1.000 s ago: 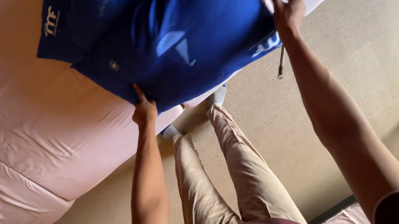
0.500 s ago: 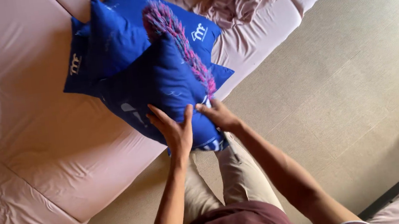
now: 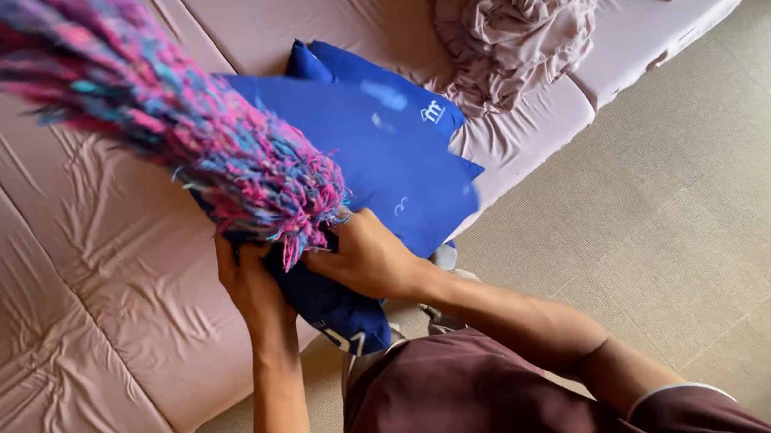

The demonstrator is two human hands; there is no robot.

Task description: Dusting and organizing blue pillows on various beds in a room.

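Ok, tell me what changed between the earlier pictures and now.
A second ago the arms were stretched out, spreading a blue cloth over the bed. Now the left hand and right hand are drawn in close together, both gripping the bunched blue cushion cover. The pink and blue fringe has swung up toward the camera. Unchanged: the pink mattress and the crumpled sheet.

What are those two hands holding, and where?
Both the left hand and right hand grip the blue pillow at its near end, beside the pink-and-blue fringe.
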